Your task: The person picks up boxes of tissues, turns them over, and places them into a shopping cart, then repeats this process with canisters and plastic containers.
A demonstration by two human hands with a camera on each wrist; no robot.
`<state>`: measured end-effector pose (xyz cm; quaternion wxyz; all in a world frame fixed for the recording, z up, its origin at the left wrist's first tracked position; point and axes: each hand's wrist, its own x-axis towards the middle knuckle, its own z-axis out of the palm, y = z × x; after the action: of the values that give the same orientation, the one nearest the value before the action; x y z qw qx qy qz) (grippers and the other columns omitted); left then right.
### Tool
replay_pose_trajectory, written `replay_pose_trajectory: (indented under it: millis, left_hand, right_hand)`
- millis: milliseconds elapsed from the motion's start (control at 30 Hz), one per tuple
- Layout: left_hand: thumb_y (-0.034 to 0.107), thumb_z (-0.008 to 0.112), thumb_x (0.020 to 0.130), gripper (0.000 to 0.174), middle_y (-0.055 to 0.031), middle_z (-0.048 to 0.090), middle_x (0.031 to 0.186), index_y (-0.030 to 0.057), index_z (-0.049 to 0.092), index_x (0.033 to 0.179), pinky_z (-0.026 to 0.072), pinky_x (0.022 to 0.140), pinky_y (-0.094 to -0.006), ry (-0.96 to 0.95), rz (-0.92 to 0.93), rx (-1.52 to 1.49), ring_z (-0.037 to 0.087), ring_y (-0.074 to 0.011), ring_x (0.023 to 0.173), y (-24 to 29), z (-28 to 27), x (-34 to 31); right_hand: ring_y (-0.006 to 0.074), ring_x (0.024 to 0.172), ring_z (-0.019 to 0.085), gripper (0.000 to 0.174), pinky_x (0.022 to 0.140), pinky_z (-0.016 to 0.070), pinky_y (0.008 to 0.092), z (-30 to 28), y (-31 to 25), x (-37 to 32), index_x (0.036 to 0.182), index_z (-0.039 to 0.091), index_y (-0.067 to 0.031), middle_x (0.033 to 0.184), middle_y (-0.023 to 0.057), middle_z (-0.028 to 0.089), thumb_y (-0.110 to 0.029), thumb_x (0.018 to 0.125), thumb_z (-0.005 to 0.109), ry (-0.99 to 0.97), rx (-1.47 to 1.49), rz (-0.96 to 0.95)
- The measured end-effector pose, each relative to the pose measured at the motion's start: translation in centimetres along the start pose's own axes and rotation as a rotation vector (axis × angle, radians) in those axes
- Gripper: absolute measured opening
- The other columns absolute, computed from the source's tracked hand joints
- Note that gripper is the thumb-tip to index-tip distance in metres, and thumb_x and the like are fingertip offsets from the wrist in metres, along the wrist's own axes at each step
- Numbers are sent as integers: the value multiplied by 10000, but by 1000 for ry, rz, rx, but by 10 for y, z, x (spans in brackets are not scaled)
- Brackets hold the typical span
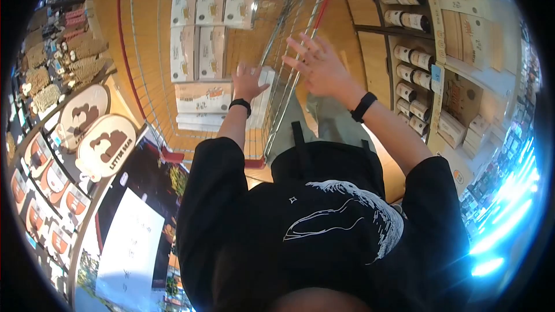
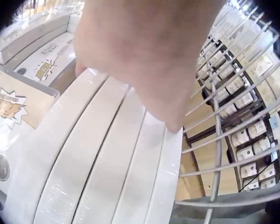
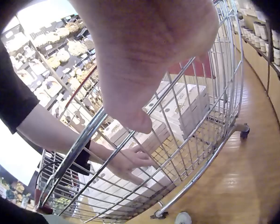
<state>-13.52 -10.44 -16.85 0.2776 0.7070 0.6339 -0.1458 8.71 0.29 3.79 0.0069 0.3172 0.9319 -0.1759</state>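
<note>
My left hand (image 1: 248,85) reaches into a wire shopping cart (image 1: 266,138), its fingers spread over the far end of a row of slim white boxes (image 2: 98,154). They stand on edge side by side, wrapped in shiny film. In the right wrist view, the same hand (image 3: 128,163) lies across their tops. A printed white box (image 1: 202,92) with an orange burst logo is just left of it. My right hand (image 1: 321,66), fingers fanned out and holding nothing, hovers by the cart's right side. Its fingertips are hidden in the right wrist view.
Several upright white boxes (image 1: 198,52) fill the cart's far left part. Shelves of labelled jars (image 1: 413,58) line the right side. On the left are hanging brown goods (image 1: 87,46) and a round bear sign (image 1: 107,145). A wooden floor (image 3: 233,172) runs beside the cart.
</note>
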Motion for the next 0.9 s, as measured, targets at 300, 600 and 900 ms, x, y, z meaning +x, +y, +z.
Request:
replay_pose_trajectory:
  millis: [300, 600, 900]
  left_hand:
    - [642, 477, 791, 619, -163, 418, 1391, 327, 473, 1324, 77, 1061, -630, -50, 90, 104, 286, -375, 1334, -12, -3, 18]
    - [245, 537, 908, 461, -251, 518, 1252, -20, 481, 1281, 381, 996, -393, 331, -50, -801, 492, -359, 1184, 18, -86, -27]
    - [144, 581, 827, 436, -252, 519, 1217, -42, 516, 1216, 350, 992, -460, 836, -61, -273, 469, -409, 1141, 209, -203, -28]
  right_hand:
    - [256, 1416, 169, 611, 1067, 232, 549, -2, -1, -7, 1283, 497, -191, 1506, 78, 254, -169, 689, 641, -46, -1, 23]
    - [358, 1118, 499, 447, 911, 425, 449, -44, 24, -66, 1157, 531, -62, 1195, 170, 522, -179, 734, 617, 188, 638, 135]
    - [348, 1058, 541, 356, 907, 437, 420, -83, 178, -317, 1148, 559, -42, 1119, 175, 584, -234, 848, 544, 451, 578, 489]
